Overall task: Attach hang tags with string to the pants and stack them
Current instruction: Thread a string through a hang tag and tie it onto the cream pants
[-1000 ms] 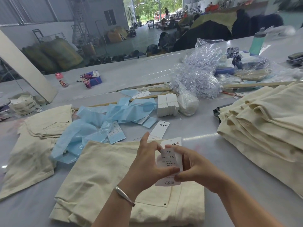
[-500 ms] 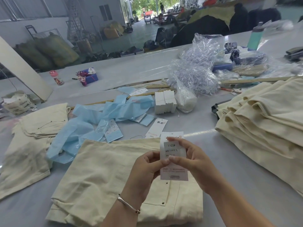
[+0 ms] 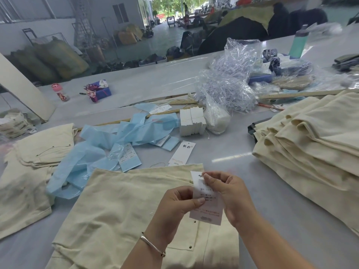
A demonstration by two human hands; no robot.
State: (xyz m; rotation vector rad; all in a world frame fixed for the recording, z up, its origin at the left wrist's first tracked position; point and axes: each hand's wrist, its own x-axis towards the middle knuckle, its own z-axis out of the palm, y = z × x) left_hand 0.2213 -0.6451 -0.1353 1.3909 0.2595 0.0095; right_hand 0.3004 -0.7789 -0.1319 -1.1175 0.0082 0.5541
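Across a grey worktable (image 3: 272, 191) in a warehouse, we pinch one hang tag (image 3: 208, 208) with both hands above folded cream pants (image 3: 120, 206): left hand (image 3: 174, 206) at its left edge, right hand (image 3: 227, 193) at its top. Bare tabletop lies to our right, before a stack of pants (image 3: 314, 144). Blue plastic wrappers (image 3: 108, 146) crowd the far left, with a spare tag (image 3: 182, 153) beyond the pants' far edge.

Two bare forearms, no sleeves, thin silver bangle (image 3: 153, 246) round the left wrist
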